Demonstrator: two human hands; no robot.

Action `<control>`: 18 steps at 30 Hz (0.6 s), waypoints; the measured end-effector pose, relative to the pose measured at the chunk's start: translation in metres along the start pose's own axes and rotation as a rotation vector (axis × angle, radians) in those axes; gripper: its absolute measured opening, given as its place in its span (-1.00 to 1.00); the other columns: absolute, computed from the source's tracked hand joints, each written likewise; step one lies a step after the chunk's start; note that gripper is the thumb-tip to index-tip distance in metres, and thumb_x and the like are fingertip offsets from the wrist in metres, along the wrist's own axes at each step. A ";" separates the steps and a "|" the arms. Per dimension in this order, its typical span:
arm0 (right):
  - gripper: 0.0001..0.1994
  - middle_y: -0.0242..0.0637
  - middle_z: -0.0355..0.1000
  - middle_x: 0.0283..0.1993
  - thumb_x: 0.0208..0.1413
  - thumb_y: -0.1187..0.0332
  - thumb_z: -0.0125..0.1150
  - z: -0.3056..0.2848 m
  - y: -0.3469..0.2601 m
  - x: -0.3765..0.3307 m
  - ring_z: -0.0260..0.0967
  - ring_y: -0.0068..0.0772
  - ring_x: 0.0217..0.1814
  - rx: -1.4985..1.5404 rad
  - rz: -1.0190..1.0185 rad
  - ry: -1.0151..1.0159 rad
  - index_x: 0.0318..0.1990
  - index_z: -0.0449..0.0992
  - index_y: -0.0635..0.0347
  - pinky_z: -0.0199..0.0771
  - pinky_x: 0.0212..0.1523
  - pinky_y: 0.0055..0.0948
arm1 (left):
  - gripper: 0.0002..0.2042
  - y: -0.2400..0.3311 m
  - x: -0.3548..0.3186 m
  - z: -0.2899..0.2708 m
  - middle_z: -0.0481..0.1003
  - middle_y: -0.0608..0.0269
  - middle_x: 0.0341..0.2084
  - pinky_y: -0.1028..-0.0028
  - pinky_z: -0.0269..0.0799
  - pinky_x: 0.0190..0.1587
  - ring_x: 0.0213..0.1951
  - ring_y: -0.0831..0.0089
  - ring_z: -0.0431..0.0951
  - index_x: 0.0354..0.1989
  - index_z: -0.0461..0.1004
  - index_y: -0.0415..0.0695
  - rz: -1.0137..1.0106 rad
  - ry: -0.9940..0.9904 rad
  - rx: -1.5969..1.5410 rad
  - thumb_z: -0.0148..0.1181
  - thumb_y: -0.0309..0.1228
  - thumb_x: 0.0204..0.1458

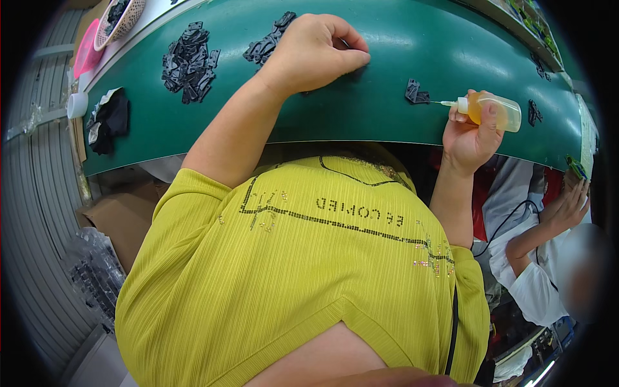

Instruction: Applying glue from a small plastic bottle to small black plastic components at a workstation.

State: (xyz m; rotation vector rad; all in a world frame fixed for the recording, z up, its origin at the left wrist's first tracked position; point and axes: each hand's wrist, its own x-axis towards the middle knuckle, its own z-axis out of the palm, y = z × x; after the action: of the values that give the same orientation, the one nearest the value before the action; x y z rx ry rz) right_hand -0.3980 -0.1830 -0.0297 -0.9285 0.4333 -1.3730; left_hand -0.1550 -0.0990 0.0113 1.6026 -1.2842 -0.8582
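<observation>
The right hand [472, 132] has its grip closed around a small squeeze bottle [491, 109] of amber liquid, held sideways at about 2 o'clock, its fine needle tip pointing left and almost touching a small black plastic part [416, 93] lying on the green desk [361, 109]. The left hand [317, 51], at about 12 o'clock, rests on the desk curled into a loose fist; whether it holds anything inside cannot be told. Just left of it lies a short row of black parts [267, 44], and farther out, at about 11 o'clock, a larger heap of the same black parts [189, 62]. A dark cloth [111, 119] sits at 10 o'clock by the desk's edge. Judging by the tip's position, the step in hand looks like dosing a drop onto the single part; the next move would call for a gentle squeeze with the tip held steady on its target.
</observation>
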 end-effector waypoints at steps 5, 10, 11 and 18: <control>-0.87 -0.18 0.46 -0.34 0.12 0.38 0.10 -0.001 -0.002 -0.002 0.26 -0.47 -0.59 -0.011 0.004 -0.006 -0.24 0.45 0.23 0.29 -0.59 -0.49 | -0.78 -0.001 -0.002 0.002 0.53 0.27 -0.57 0.65 0.34 -0.57 -0.55 0.62 0.49 -0.31 0.53 -0.26 -0.023 0.037 0.273 0.26 -0.39 -0.11; -0.87 -0.18 0.44 -0.32 0.12 0.39 0.09 0.002 -0.004 -0.006 0.28 -0.45 -0.57 0.014 0.025 -0.028 -0.23 0.45 0.23 0.30 -0.60 -0.49 | -0.76 0.007 -0.007 0.008 0.53 0.24 -0.54 0.63 0.39 -0.53 -0.53 0.58 0.51 -0.19 0.49 -0.29 0.127 0.098 0.236 0.21 -0.53 -0.09; -0.87 -0.17 0.43 -0.30 0.11 0.41 0.10 0.006 -0.003 -0.007 0.30 -0.44 -0.54 0.002 0.004 -0.013 -0.22 0.44 0.25 0.32 -0.60 -0.49 | -0.74 0.008 -0.007 0.014 0.53 0.21 -0.50 0.60 0.43 -0.50 -0.50 0.55 0.52 -0.16 0.46 -0.30 0.032 0.014 -0.045 0.19 -0.58 -0.07; -0.84 -0.16 0.36 -0.30 0.07 0.48 0.16 0.022 0.010 -0.015 0.35 -0.42 -0.46 -0.141 -0.201 -0.133 -0.21 0.39 0.33 0.41 -0.58 -0.50 | -0.74 0.012 -0.013 0.039 0.50 0.15 -0.42 0.59 0.52 -0.40 -0.45 0.43 0.58 -0.12 0.41 -0.35 -0.360 -0.316 -0.436 0.17 -0.58 -0.02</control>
State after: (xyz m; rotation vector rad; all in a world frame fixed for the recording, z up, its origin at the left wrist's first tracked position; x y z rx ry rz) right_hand -0.3780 -0.1628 -0.0279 -1.1981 0.3457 -1.4658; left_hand -0.1970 -0.0958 0.0079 1.3945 -0.9315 -1.5495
